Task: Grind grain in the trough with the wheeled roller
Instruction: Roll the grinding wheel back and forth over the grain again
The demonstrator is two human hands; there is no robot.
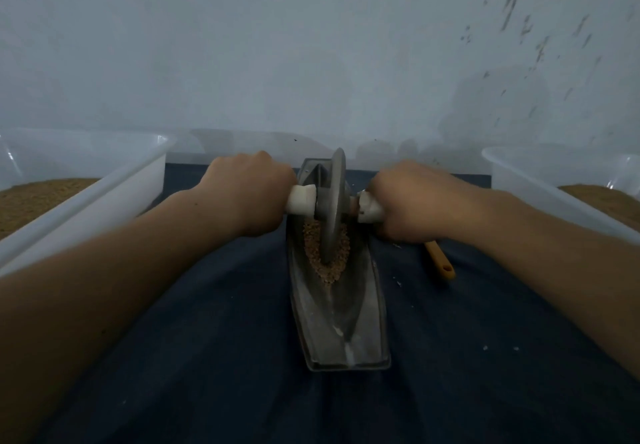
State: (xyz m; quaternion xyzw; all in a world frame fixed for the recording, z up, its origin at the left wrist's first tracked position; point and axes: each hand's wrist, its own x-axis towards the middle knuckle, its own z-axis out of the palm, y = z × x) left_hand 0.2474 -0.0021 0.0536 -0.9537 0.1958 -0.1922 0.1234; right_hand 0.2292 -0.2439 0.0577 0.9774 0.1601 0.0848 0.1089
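As left hand point(252, 191), right hand point(412, 201) grip roller point(334, 198), grain point(310, 246) lies in trough point(332, 326).

Setting: makeshift grain-working corner, home or small workshop. Evidence: bare pale wall point(242, 45), flecked at right; dark blue cloth point(207, 339) under metal trough point(341, 326); translucent left tub point(104, 198) and right tub point(540, 187), each holding brown meal point(41, 201).

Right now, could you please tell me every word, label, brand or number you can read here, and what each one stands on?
No readable text anywhere in view.
The trough, wheeled roller, clear bins, yellow tool handle and dark cloth carry no lettering.
The dark specks on the wall are marks, not writing.
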